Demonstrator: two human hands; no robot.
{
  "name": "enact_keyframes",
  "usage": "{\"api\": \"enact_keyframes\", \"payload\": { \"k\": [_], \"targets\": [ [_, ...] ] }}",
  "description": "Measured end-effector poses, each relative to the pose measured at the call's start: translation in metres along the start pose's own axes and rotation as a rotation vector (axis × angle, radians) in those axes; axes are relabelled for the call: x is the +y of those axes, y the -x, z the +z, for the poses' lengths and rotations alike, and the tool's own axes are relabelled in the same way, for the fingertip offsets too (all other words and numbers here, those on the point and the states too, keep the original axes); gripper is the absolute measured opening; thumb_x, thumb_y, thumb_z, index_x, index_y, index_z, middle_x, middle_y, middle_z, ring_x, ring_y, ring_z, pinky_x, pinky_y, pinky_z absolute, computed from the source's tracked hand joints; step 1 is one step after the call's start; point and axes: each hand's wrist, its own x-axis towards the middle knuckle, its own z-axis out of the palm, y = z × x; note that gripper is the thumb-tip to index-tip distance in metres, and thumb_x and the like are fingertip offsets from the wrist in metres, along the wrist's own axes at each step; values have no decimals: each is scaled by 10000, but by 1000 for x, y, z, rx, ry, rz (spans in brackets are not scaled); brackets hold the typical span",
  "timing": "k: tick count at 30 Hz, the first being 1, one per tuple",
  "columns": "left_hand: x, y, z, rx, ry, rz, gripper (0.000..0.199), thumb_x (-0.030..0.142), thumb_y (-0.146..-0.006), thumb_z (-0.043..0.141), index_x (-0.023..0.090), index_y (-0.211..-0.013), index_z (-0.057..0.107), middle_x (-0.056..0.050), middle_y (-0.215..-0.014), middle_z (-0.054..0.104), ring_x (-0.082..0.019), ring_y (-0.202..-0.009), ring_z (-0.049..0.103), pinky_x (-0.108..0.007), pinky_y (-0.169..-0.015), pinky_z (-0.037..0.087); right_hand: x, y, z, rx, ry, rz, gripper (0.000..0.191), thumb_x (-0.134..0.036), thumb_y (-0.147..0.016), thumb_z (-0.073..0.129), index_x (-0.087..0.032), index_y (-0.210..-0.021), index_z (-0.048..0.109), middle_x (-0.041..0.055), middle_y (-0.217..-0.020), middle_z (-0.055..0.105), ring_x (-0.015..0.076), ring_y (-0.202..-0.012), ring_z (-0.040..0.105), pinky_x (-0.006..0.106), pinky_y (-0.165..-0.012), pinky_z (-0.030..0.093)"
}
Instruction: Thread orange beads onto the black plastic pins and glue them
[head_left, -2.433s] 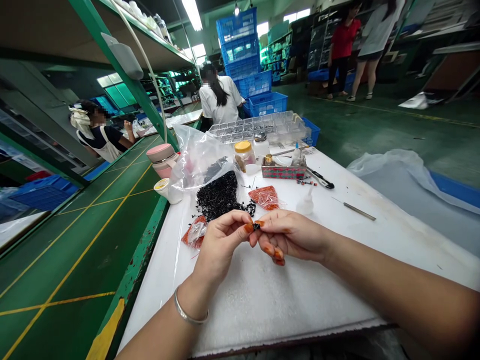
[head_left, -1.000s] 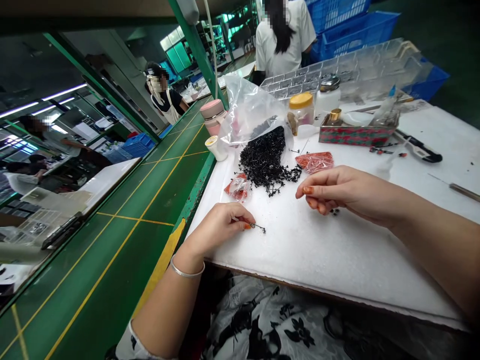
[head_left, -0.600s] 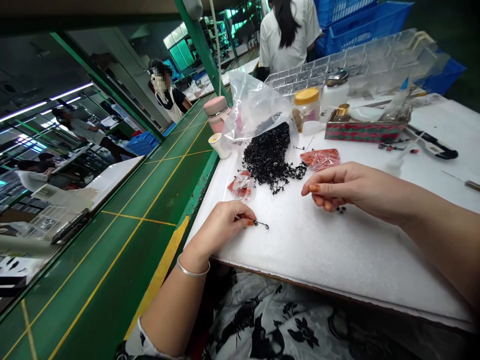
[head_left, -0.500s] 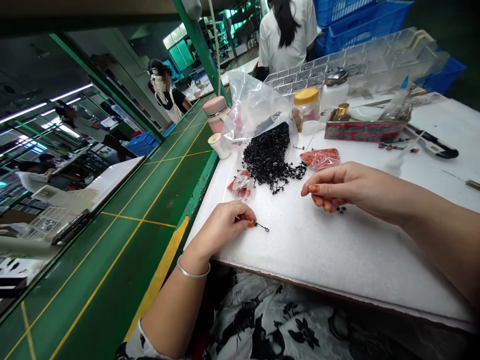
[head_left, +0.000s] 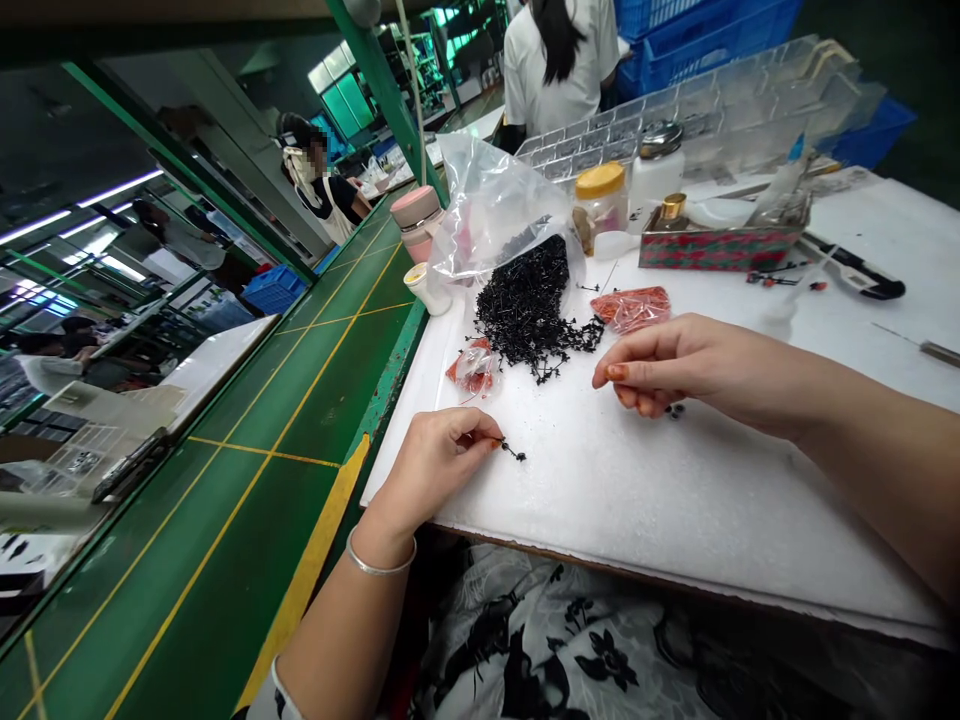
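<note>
My left hand (head_left: 442, 460) pinches a thin black stem-like piece (head_left: 513, 451) with small knobs, just above the white tabletop (head_left: 600, 500). Its far end points right, away from the fingertips. My right hand (head_left: 675, 368) hovers to the right with thumb and forefinger pressed together; whatever is between them is too small to make out. Beyond the hands, a heap of similar black pieces (head_left: 525, 305) spills from a clear plastic bag (head_left: 487, 205). One bag of small red pieces (head_left: 474, 366) lies near my left hand, another red bag (head_left: 632, 308) behind my right.
A green-and-red patterned box (head_left: 720, 247) holds bottles. Near it stand a yellow-lidded jar (head_left: 600, 208), a pink container (head_left: 418, 220) and a white cup (head_left: 427, 288). A black-handled cutter (head_left: 862, 272) lies right. A green conveyor belt (head_left: 247, 500) runs along the left. Several people work beyond.
The view has shifted slightly, so the table's contents appear a little further left. The black piece in my left hand now tilts more steeply downward. My right hand has barely moved.
</note>
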Motion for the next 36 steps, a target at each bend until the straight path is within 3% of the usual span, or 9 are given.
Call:
{"api": "enact_keyframes", "payload": {
  "k": [8,13,16,19,25,30,36],
  "targets": [
    [-7,10,5,105,-166,348,116,83,-862,597,158,-880,684,-46,-867,726,-144,-807,673,-261,-756,525,0,1,-1,7,-5,-3,273,-417,-739,713,-163,-838,699,13,-640,625,96,-546,550,238,-497,405],
    [-16,15,11,150,-171,447,160,51,-846,607,156,-921,701,-78,-911,738,-164,-817,684,-276,-733,548,0,0,-1,4,9,-3,261,-405,-741,713,-163,-839,704,23,-655,634,105,-557,555,247,-510,414],
    [-16,18,11,140,-103,390,199,37,-852,587,174,-930,708,-63,-930,745,-155,-848,689,-272,-768,551,1,0,-1,2,6,-11,252,-402,-761,697,-165,-846,706,28,-665,633,112,-572,554,258,-525,417],
    [-11,19,10,141,-36,221,177,63,-864,586,184,-904,709,-40,-909,746,-143,-863,688,-264,-805,541,1,1,0,-4,-1,-15,224,-393,-788,677,-178,-840,706,26,-679,632,108,-582,549,259,-538,417],
    [-4,18,10,180,-6,-30,86,194,-871,629,191,-874,715,-35,-871,730,-149,-796,667,-261,-721,516,0,1,0,22,-6,-11,230,-412,-753,705,-185,-787,709,41,-670,628,127,-564,551,281,-512,427],
    [4,19,15,132,-31,-91,110,253,-872,631,196,-868,725,-46,-874,722,-176,-821,649,-302,-754,500,1,1,-1,22,20,-25,262,-429,-744,717,-175,-809,718,42,-674,637,124,-571,560,271,-512,447],
    [8,18,19,144,-81,-90,105,209,-867,615,208,-870,720,-35,-863,712,-181,-831,627,-313,-762,483,2,1,0,31,14,-33,289,-452,-735,723,-171,-804,724,47,-680,640,120,-567,566,267,-506,455]
  ]
}}
